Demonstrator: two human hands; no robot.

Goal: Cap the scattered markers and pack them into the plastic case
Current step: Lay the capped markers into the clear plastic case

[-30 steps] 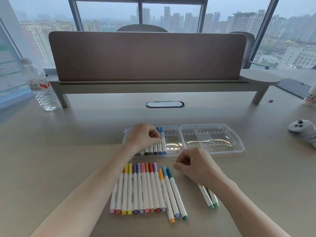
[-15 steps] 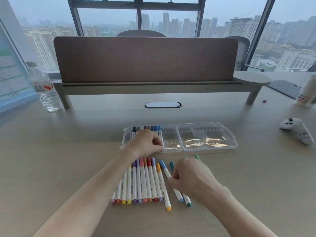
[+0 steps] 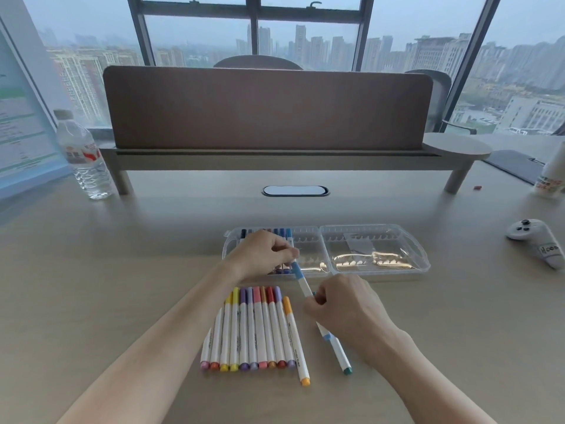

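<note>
A clear plastic case (image 3: 380,257) lies open on the desk, with several capped markers (image 3: 282,234) slotted in its left half. My left hand (image 3: 263,254) hovers over that half and pinches the capped tip of a light blue marker (image 3: 301,278). My right hand (image 3: 345,307) grips the same marker's white barrel lower down. A teal-ended marker (image 3: 341,356) lies on the desk, partly hidden under my right hand. To the left, a neat row of capped markers (image 3: 253,328) lies on the desk, with an orange marker (image 3: 295,338) at its right edge.
A water bottle (image 3: 84,157) stands at the back left. The desk divider and shelf (image 3: 269,111) run across the back, with a cable grommet (image 3: 295,190) in front. A white controller (image 3: 535,240) and a paper cup (image 3: 550,179) sit at the right.
My right hand has lifted the light blue marker off the desk toward the case. My left hand has shifted from the packed markers to pinch its tip. The view has tilted up.
</note>
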